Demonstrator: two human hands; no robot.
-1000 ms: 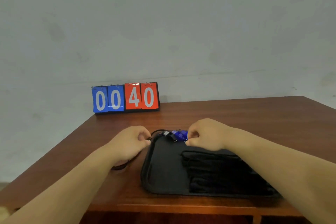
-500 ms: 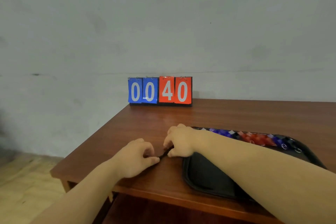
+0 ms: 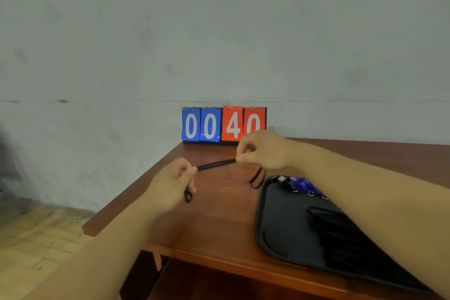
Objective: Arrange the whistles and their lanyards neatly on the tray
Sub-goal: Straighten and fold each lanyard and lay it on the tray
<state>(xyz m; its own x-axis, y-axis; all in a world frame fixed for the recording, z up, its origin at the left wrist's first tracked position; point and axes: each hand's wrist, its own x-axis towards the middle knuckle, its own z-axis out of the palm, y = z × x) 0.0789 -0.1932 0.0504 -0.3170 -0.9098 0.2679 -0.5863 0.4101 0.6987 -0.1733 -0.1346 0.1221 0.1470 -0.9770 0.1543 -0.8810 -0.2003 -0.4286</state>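
A black lanyard (image 3: 215,164) is stretched in the air between my hands, above the table left of the tray. My left hand (image 3: 174,181) pinches its left end, and a small loop hangs below my fingers. My right hand (image 3: 264,151) pinches the other end, with a loop dangling toward the tray's corner. The black tray (image 3: 280,224) lies on the right. A blue whistle (image 3: 300,182) with metal rings sits at its far edge, partly behind my right forearm. A bundle of black lanyards (image 3: 341,229) lies in the tray's middle.
A flip scoreboard (image 3: 222,125) reading 00 40 stands at the back of the wooden table (image 3: 219,224) against the grey wall. The table's left edge and corner are close to my left hand, with a tiled floor below.
Both hands have lifted off the table and moved apart, pulling the black lanyard taut between them. The view has shifted, so the tray now sits further right.
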